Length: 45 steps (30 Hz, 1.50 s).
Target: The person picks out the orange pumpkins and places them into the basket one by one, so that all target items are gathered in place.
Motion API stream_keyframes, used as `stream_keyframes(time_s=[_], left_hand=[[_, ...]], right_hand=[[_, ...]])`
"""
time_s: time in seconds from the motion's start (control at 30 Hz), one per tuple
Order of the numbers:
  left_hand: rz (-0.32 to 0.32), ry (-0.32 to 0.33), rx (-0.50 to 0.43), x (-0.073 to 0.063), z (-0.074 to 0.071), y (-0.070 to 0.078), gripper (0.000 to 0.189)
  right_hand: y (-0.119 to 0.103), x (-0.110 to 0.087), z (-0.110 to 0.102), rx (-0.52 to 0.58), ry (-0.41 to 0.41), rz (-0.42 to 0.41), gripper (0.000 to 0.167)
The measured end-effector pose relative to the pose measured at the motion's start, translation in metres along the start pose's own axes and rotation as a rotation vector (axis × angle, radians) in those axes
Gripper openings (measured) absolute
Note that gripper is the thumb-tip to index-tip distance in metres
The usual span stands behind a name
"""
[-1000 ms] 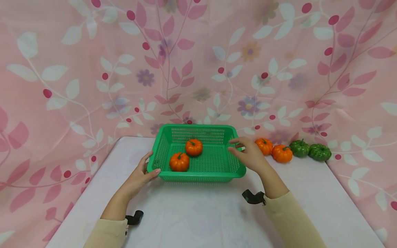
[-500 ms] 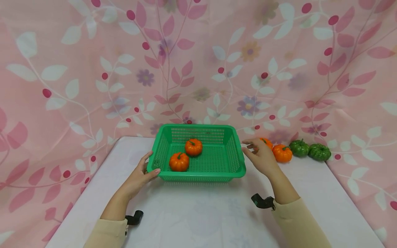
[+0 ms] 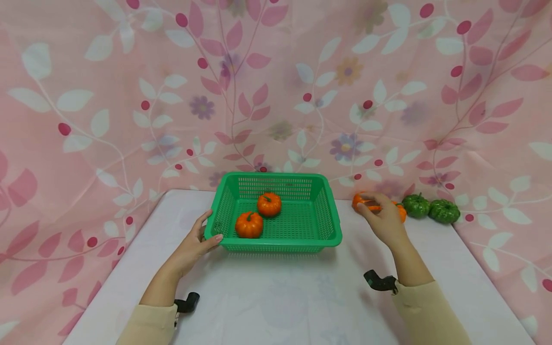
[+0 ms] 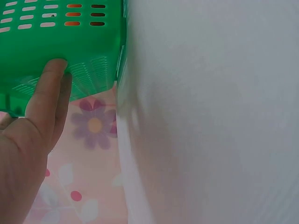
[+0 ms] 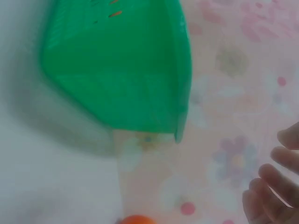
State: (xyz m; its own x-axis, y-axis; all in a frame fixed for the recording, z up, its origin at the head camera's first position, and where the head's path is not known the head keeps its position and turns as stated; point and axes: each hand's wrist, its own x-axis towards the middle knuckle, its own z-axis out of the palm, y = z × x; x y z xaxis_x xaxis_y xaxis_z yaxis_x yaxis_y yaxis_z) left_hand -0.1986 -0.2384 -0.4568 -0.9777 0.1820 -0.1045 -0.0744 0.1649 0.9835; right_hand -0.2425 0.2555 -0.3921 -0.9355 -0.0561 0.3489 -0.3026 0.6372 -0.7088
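My left hand holds the near left corner of a green plastic basket. Its thumb lies on the rim, and in the left wrist view its fingers press against the outer wall. Inside the basket sit two small orange pumpkins, one nearer and one farther back. To the right, my right hand hovers with parted fingers over two more orange pumpkins, partly covering both. The right wrist view shows these fingers apart, with nothing between them.
Two green pumpkins stand side by side at the table's back right. A white cloth covers the table. A pink floral curtain hangs right behind the basket and pumpkins.
My right hand has moved rightward from the basket's right rim to above the loose orange pumpkins. The left hand and basket have stayed in place.
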Motion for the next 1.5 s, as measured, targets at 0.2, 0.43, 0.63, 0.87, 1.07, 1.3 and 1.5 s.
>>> stream_keyframes(time_s=[0.2, 0.43, 0.63, 0.87, 1.07, 1.3, 1.5], left_hand=[[0.002, 0.0, -0.007, 0.0, 0.0, 0.0, 0.091], [0.005, -0.002, -0.004, 0.001, 0.0, -0.001, 0.091], [0.003, -0.003, -0.012, 0.001, 0.001, -0.002, 0.09], [0.008, -0.002, -0.009, 0.001, 0.0, -0.003, 0.091], [0.009, -0.005, -0.018, 0.002, 0.0, -0.004, 0.091], [0.008, -0.003, -0.017, 0.002, -0.001, -0.004, 0.092], [0.014, -0.006, -0.012, 0.003, -0.001, -0.005, 0.09]], right_hand=[[0.018, 0.002, -0.002, -0.018, 0.06, 0.023, 0.038], [0.039, 0.0, -0.004, -0.03, 0.154, 0.046, 0.036], [0.051, 0.0, -0.01, -0.003, 0.211, 0.076, 0.035], [0.065, -0.001, -0.017, 0.021, 0.208, 0.195, 0.045], [0.079, -0.002, -0.021, 0.004, 0.21, 0.247, 0.05], [0.093, -0.001, -0.022, -0.009, 0.238, 0.319, 0.05], [0.107, 0.001, -0.023, -0.033, 0.245, 0.369, 0.05]])
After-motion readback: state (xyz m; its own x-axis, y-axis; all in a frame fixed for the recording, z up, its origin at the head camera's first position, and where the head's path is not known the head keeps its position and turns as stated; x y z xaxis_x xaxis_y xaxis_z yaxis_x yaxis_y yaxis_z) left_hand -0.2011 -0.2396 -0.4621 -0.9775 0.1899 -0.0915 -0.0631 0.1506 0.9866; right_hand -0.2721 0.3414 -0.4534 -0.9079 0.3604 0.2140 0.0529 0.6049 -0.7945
